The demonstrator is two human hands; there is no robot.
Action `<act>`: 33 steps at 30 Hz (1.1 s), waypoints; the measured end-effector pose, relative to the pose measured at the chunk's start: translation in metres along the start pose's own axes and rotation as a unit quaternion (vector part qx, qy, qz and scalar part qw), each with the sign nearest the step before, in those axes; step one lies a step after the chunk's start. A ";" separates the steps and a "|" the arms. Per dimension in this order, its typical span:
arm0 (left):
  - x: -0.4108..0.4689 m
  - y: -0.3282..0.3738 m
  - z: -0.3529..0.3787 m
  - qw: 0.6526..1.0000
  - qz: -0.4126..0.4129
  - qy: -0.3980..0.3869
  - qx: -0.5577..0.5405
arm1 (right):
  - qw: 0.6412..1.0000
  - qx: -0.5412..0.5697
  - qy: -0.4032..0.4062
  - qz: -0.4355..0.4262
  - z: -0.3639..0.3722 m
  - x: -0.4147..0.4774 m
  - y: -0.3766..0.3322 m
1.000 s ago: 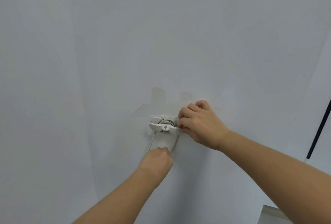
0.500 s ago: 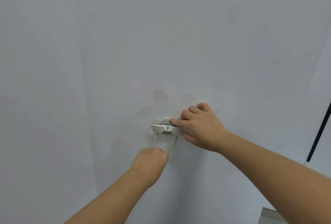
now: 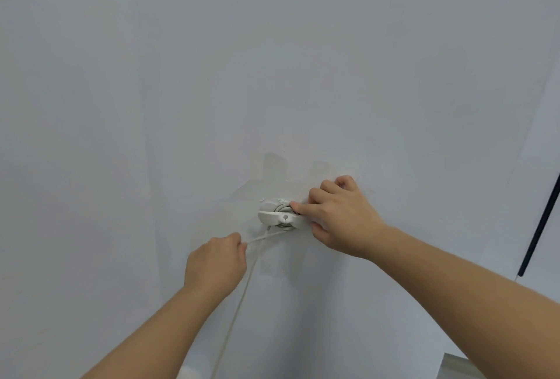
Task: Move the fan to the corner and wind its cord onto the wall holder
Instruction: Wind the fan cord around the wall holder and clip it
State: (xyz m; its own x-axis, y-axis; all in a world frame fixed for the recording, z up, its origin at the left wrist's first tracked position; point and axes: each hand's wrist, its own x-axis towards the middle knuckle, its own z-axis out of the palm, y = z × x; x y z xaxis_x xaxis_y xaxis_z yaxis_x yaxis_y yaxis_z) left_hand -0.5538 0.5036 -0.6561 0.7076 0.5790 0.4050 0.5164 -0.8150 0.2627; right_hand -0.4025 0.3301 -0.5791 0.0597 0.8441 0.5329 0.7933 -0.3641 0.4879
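Low and left of centre, the left hand [image 3: 215, 260] is curled into a fist around the thin white power cord [image 3: 242, 294], pinching a strand that runs up and to the right from its knuckles to the holder. A second length of the same cord drops from the holder, crosses just beside that hand and trails off the bottom edge of the frame. Just right of centre sits the small white plastic cord holder [image 3: 277, 215], stuck to the pale grey painted wall [image 3: 151, 91]; it looks like an oval spool with a flat front flange and a little round mark, several turns of cord packed in its groove. To its right, the right hand [image 3: 339, 221] grips the holder's right end, forefinger laid across the wound turns and thumb under the flange. At the far right edge a thin black rod [image 3: 542, 221] slants down the frame. A second ago the left hand was directly below the holder and close to it; it now sits lower and further left, with the strand drawn out slanting and the hanging length plainly showing.
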 end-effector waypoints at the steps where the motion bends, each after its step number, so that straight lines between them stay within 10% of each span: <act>1: 0.005 -0.001 0.000 1.000 -0.017 0.005 -0.014 | 1.000 0.002 0.001 0.001 0.000 0.000 0.000; 33: 0.032 0.026 -0.022 0.934 0.000 0.169 -0.313 | 0.999 0.008 0.005 0.033 0.002 0.000 -0.007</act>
State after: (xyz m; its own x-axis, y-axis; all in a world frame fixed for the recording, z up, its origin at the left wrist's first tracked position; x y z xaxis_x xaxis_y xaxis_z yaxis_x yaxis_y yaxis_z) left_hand -0.5280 0.5009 -0.6171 0.4598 0.6244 0.6315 0.0576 -0.7306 0.6804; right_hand -0.4067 0.3341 -0.5840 0.1071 0.8145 0.5702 0.7972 -0.4130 0.4403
